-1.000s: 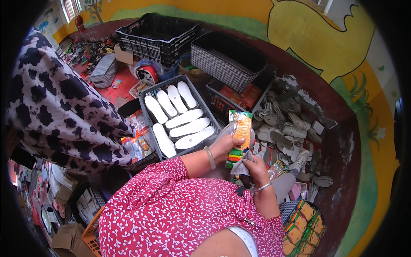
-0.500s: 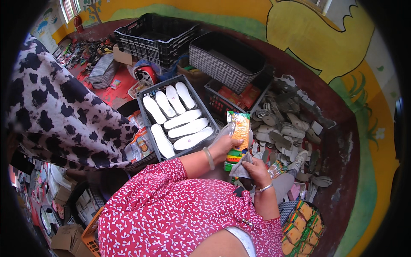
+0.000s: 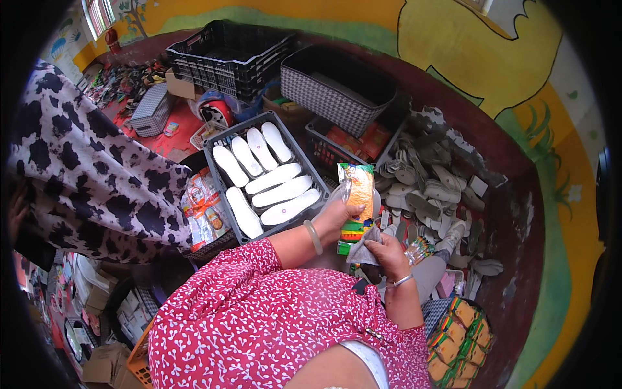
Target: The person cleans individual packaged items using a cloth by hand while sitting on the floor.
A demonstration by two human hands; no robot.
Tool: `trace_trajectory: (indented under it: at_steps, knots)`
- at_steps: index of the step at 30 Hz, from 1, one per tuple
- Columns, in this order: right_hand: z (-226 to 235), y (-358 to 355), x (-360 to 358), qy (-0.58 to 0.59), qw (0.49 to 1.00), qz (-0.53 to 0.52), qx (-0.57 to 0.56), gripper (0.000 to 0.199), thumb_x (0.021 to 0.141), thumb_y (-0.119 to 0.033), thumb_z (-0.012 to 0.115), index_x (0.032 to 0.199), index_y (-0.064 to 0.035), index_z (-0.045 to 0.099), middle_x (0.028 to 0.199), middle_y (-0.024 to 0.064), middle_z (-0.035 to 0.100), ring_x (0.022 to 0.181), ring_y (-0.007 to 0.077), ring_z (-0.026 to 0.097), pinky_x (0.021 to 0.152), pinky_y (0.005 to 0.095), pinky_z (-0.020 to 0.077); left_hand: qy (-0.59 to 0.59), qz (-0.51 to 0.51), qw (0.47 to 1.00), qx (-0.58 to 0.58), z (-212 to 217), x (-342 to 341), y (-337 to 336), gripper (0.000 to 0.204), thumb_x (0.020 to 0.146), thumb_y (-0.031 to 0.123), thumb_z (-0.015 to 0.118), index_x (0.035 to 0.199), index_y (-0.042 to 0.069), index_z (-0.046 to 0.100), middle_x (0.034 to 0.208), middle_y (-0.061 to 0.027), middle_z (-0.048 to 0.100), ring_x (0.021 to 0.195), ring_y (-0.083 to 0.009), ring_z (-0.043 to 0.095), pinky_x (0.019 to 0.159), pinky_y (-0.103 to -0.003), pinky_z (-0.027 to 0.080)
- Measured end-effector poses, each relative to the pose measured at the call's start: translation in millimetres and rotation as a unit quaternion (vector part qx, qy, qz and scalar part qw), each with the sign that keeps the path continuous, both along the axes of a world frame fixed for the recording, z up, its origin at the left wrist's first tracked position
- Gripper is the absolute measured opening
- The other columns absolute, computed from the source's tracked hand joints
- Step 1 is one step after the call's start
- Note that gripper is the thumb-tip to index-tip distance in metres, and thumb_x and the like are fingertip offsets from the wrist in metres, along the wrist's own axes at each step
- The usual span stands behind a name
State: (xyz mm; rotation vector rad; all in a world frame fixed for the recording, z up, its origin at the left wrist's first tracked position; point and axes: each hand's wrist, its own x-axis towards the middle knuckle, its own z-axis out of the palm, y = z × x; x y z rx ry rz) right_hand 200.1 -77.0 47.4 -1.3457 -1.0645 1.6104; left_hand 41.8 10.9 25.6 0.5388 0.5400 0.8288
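My left hand (image 3: pixel 335 215) grips a flat, shiny packet (image 3: pixel 359 194) in orange, green and yellow, with the thumb across its front. Below it my right hand (image 3: pixel 391 256) pinches a grey cloth (image 3: pixel 364 251) against the packet's lower part. Just left of my hands, a dark grey crate (image 3: pixel 325 212) holds several white insoles (image 3: pixel 282 187) in rows. To the right of the packet lies a heap of greyish insoles (image 3: pixel 427 188). Beside my right forearm, a basket (image 3: pixel 435 314) holds several similar orange-and-green packets (image 3: pixel 457 337).
Stacked black crates (image 3: pixel 227 61) and a houndstooth-patterned bin (image 3: pixel 337 97) stand at the back. A person in a cow-print garment (image 3: pixel 91 175) is close on the left, near packages with orange wrapping (image 3: pixel 206 211). A painted wall (image 3: pixel 518 194) curves round the right side.
The view has shifted slightly, while my hands keep nearly the same hold on packet and cloth. The cow-print garment has drawn back left, showing more of the orange packages.
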Motion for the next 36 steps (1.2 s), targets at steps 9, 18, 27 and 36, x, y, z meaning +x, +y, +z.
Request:
trace_trajectory:
  at_steps: [9, 18, 27, 36]
  knots:
    - [-4, -6, 0, -0.016, 1.0, -0.011, 0.017, 0.021, 0.084, -0.008, 0.057, 0.1, 0.0045, 0.059, 0.088, 0.0054, 0.064, 0.072, 0.0105, 0.06, 0.064, 0.0219, 0.0474, -0.023, 0.009, 0.999, 0.021, 0, -3, -5, 0.028, 0.085, 0.008, 0.055, 0.112, -0.002, 0.052, 0.098, -0.0118, 0.062, 0.086, -0.0221, 0.063, 0.079, -0.036, 0.052]
    - [-9, -9, -4, 0.038, 0.999, -0.017, 0.034, 0.019, 0.085, -0.009, 0.057, 0.099, 0.0037, 0.059, 0.086, 0.0043, 0.063, 0.072, 0.009, 0.059, 0.064, 0.0218, 0.0465, -0.02, 0.025, 0.999, 0.03, 14, -11, -6, 0.03, 0.085, 0.01, 0.056, 0.113, -0.001, 0.05, 0.098, -0.0115, 0.061, 0.086, -0.0227, 0.062, 0.08, -0.037, 0.051]
    - [146, -36, 93, -0.161, 0.927, -0.14, 0.307, 0.048, 0.084, -0.044, 0.059, 0.073, 0.0019, 0.056, 0.082, 0.0042, 0.054, 0.072, 0.0097, 0.051, 0.063, 0.0233, 0.0409, 0.075, -0.001, 0.996, 0.055, -3, -42, 1, 0.034, 0.083, 0.015, 0.061, 0.112, 0.0, 0.05, 0.096, -0.01, 0.06, 0.085, -0.0207, 0.062, 0.078, -0.035, 0.051]
    - [229, -72, 144, -0.087, 0.754, -0.188, 0.623, 0.042, 0.079, -0.036, 0.058, 0.095, 0.0023, 0.049, 0.093, 0.0113, 0.049, 0.076, 0.0155, 0.044, 0.073, 0.0248, 0.0382, 0.062, -0.102, 0.991, 0.064, -24, -18, -13, 0.038, 0.081, 0.014, 0.063, 0.114, 0.001, 0.052, 0.099, -0.0074, 0.062, 0.087, -0.0186, 0.061, 0.081, -0.032, 0.049]
